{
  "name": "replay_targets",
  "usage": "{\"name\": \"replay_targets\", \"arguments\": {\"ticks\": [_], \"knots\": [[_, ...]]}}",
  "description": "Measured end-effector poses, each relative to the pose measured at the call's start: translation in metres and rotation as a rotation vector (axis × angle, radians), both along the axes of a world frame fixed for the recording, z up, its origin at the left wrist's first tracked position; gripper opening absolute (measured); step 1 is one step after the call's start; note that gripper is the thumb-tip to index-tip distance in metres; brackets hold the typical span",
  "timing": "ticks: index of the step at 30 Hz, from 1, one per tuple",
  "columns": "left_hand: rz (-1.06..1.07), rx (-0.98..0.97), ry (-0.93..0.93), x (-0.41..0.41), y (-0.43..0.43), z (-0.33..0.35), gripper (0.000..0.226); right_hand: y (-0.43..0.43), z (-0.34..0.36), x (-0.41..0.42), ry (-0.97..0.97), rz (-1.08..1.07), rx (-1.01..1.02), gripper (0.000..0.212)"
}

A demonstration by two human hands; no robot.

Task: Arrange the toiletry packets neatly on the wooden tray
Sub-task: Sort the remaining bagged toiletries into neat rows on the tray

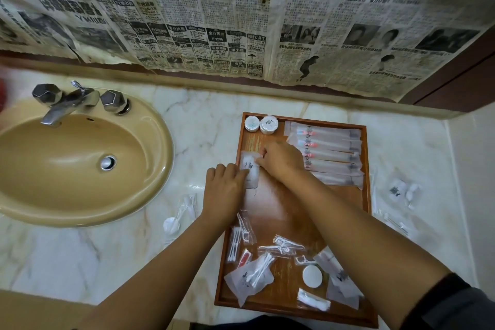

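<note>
tray (367,195) right of sink (80,163) | long packets (329,153) at tray's far right | floss picks (284,245) near edge

This is a bathroom vanity, by the look of it in a hotel or guesthouse. A tan oval sink (53,161) is set into a pale marble counter (201,120), with a chrome tap (57,111) and two faceted knobs (113,100) behind the basin. The supplies suggest lodging (all small and single-use): a wooden tray (270,209) holds toothbrush packets (329,147), floss picks (284,245), cotton swabs (258,270) and round soaps (268,124). Old newspaper (214,21) covers the wall above the counter.
</note>
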State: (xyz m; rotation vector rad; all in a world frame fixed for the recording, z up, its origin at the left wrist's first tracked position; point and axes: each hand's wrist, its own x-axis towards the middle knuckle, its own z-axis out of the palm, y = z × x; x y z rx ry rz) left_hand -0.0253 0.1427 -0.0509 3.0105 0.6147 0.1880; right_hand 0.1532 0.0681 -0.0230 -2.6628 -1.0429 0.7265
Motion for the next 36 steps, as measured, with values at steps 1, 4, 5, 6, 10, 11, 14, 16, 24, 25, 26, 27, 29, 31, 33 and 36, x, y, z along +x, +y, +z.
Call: {"name": "replay_targets", "arguments": {"ticks": [1, 4, 5, 6, 10, 11, 14, 16, 24, 25, 26, 27, 29, 31, 33, 36], "knots": [[-0.044, 0.019, 0.010, -0.002, 0.000, -0.003, 0.029, -0.001, -0.002, 0.000, -0.004, 0.031, 0.068, 0.023], [-0.121, 0.062, 0.024, -0.008, -0.001, -0.006, 0.025, -0.006, -0.008, -0.003, -0.002, 0.197, 0.253, 0.038], [-0.145, 0.075, 0.022, -0.009, -0.002, -0.006, 0.024, -0.009, -0.014, -0.004, -0.051, 0.268, 0.289, 0.035], [-0.164, 0.087, 0.024, -0.011, -0.002, -0.006, 0.023, -0.012, -0.020, -0.004, -0.118, 0.322, 0.312, 0.029], [-0.176, 0.088, 0.087, -0.016, 0.000, -0.005, 0.030, -0.023, -0.028, -0.010, -0.387, 0.420, 0.280, 0.019], [-0.186, 0.089, 0.107, -0.017, 0.001, -0.004, 0.034, -0.024, -0.028, -0.013, -0.442, 0.435, 0.259, 0.020], [-0.212, 0.091, 0.170, -0.018, 0.001, 0.001, 0.043, -0.029, -0.030, -0.022, -0.498, 0.428, 0.175, 0.031], [-0.215, 0.095, 0.198, -0.017, 0.001, 0.005, 0.044, -0.030, -0.032, -0.025, -0.474, 0.448, 0.112, 0.039], [-0.126, 0.071, 0.211, -0.007, -0.008, 0.022, 0.021, -0.053, -0.009, -0.028, -0.316, 0.327, 0.207, 0.039], [-0.113, 0.066, 0.193, -0.005, -0.010, 0.025, 0.024, -0.064, -0.003, -0.028, -0.295, 0.280, 0.246, 0.038], [-0.098, 0.050, 0.170, -0.002, -0.013, 0.029, 0.027, -0.076, 0.005, -0.028, -0.277, 0.218, 0.284, 0.036], [-0.088, 0.023, 0.137, 0.002, -0.017, 0.034, 0.031, -0.092, 0.011, -0.027, -0.264, 0.144, 0.316, 0.035], [-0.099, -0.064, 0.063, 0.016, -0.027, 0.044, 0.035, -0.129, 0.023, -0.026, -0.282, -0.012, 0.350, 0.033], [-0.162, -0.142, 0.002, 0.037, -0.044, 0.052, 0.033, -0.172, 0.029, -0.022, -0.300, -0.163, 0.344, 0.033], [-0.233, -0.200, -0.043, 0.062, -0.070, 0.060, 0.029, -0.215, 0.031, -0.016, -0.284, -0.320, 0.351, 0.032], [-0.309, -0.280, -0.062, 0.101, -0.119, 0.069, 0.025, -0.270, 0.030, -0.006, -0.252, -0.529, 0.342, 0.029]]}}
